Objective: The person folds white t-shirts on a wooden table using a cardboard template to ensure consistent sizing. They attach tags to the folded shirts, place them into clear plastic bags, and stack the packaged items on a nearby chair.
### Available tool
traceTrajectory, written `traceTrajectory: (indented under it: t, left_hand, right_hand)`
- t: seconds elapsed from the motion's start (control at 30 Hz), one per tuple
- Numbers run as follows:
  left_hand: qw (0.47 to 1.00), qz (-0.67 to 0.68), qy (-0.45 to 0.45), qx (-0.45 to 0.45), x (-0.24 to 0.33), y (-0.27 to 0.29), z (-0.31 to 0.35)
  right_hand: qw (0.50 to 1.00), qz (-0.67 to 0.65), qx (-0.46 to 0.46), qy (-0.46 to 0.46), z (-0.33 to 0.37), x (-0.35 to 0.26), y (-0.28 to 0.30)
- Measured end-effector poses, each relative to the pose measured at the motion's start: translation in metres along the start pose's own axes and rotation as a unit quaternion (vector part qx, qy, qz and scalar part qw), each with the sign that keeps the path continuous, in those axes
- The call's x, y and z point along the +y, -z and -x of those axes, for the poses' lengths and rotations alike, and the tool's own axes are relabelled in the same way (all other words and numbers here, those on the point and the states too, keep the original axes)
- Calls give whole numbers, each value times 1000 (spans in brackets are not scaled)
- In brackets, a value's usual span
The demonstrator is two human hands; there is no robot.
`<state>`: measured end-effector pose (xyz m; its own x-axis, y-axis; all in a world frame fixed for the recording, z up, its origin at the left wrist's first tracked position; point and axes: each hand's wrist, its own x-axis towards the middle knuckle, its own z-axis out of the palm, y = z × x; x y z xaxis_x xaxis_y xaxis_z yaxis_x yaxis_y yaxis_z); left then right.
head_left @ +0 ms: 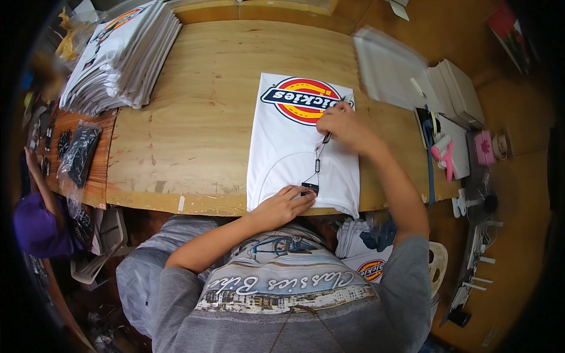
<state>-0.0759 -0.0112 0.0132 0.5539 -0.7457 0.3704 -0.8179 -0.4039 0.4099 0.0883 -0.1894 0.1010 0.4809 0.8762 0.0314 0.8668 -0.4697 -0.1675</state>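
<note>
A folded white T-shirt [276,132] with a red, yellow and blue oval print lies on the table in front of me. Near its lower edge, the fingers of my left hand [286,206] are on a black hang tag [310,188], pressing it against the cloth. From the tag a thin dark string [318,166] with a small black piece runs up toward my right hand [344,126]. That hand is closed over the shirt's right side, around a slim dark object [327,138] whose ends stick out of the fist; its kind is hidden.
A tall stack of folded white shirts [126,65] stands at the far left of the wooden table [194,117]. Packs of black tags [82,147] lie left, near a person in purple [41,223]. Clear plastic sleeves [388,67], boxes [456,91] and a pink-handled tool [444,156] are right.
</note>
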Motion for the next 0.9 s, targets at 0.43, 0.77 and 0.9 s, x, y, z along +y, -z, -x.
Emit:
traceTrajectory:
  t: [0.43,0.77,0.9]
  left_hand:
    - [999,-27,25,-24,7,5,-5]
    - [996,66,67,-2,8,6,-12]
    - [989,60,132,24,-17,18,-28]
  right_hand:
    - [845,-290,205,-399,50,-3,-64]
    - [855,-258,318,-319,59,-3,-80]
    - [913,-204,281,-213,101,-56,-64]
